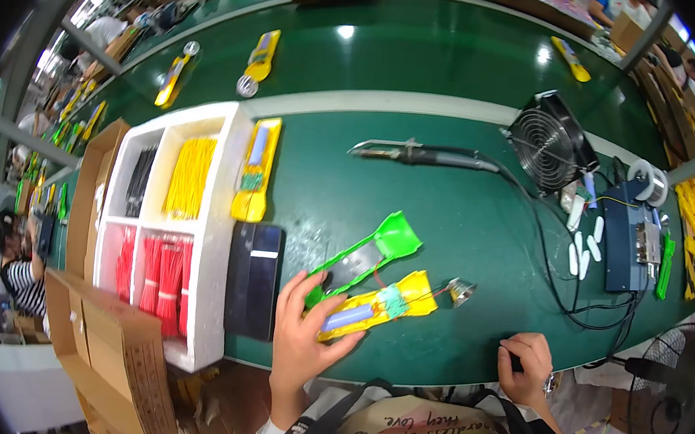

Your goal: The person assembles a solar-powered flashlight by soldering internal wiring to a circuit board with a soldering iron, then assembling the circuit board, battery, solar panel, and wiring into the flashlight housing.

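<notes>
My left hand [307, 330] grips the left end of a yellow flashlight housing half [417, 294], thumb on its near edge and fingers on the far side. A blue cylindrical battery [348, 317] and a small green circuit board [394, 301] lie in this shell. Thin wires lead from it to a silvery lamp reflector [460, 292] at the right. Just beyond lies a green housing half [397, 237], its left end by my fingertips. My right hand [526, 364] is curled closed at the table's front edge; what it holds, if anything, is hidden.
A white foam box [216, 229] of black, yellow and red wires stands left, beside a dark rectangular case [253, 282] and another yellow housing [257, 171]. A soldering iron [420, 155] lies behind. At right are a black fan [551, 145] and a blue soldering station [623, 243] with cables.
</notes>
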`<state>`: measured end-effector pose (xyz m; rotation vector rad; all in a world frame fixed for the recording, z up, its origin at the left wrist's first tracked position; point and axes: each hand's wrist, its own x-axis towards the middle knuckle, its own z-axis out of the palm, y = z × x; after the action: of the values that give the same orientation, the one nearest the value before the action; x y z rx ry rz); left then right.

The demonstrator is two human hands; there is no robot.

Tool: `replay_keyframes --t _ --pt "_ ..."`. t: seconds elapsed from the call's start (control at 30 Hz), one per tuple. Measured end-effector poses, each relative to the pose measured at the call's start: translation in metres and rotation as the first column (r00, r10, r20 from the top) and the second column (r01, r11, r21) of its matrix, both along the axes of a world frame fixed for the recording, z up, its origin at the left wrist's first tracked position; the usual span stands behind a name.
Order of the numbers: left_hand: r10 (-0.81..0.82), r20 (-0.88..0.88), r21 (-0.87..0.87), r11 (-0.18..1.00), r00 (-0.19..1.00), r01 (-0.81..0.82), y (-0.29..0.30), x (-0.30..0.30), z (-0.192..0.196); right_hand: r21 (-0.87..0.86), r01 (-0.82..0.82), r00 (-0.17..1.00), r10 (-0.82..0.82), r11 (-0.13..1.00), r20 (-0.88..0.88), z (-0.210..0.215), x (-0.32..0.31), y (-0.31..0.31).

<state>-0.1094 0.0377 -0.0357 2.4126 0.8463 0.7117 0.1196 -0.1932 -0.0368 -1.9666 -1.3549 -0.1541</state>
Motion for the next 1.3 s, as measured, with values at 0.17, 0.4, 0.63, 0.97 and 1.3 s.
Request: replay_keyframes --t 0.17,0.4,0.63,0.97,1.3 --pt "0.036 -0.055 0.044 0.998 0.998 -0.033 -0.003 -0.02 -0.008 0.11 -0.09 0.987 0.104 0.99 -0.126 -0.013 0.002 0.007" --pt "0.005 -0.067 0.133 0.991 0.998 0.004 -0.008 -0.008 0.005 0.201 -0.094 0.873 0.178 0.975 -0.453 -0.016 0.002 -0.013" --pt "0.162 -0.024 -0.033 0.986 0.986 -0.163 -0.001 0.0 -0.005 0.077 0.026 0.671 0.04 0.997 -0.741 -0.018 0.006 -0.009" --pt "0.356 -0.271 0.403 0.885 0.894 -0.231 -0.028 -0.042 -0.011 0.485 0.317 0.923 -0.149 0.815 -0.354 0.143 0.268 0.058" --pt "0.397 -0.229 0.201 0.913 0.889 -0.356 -0.058 0.02 0.004 -0.3 0.567 0.823 -0.518 0.767 0.232 0.088 0.627 0.059"
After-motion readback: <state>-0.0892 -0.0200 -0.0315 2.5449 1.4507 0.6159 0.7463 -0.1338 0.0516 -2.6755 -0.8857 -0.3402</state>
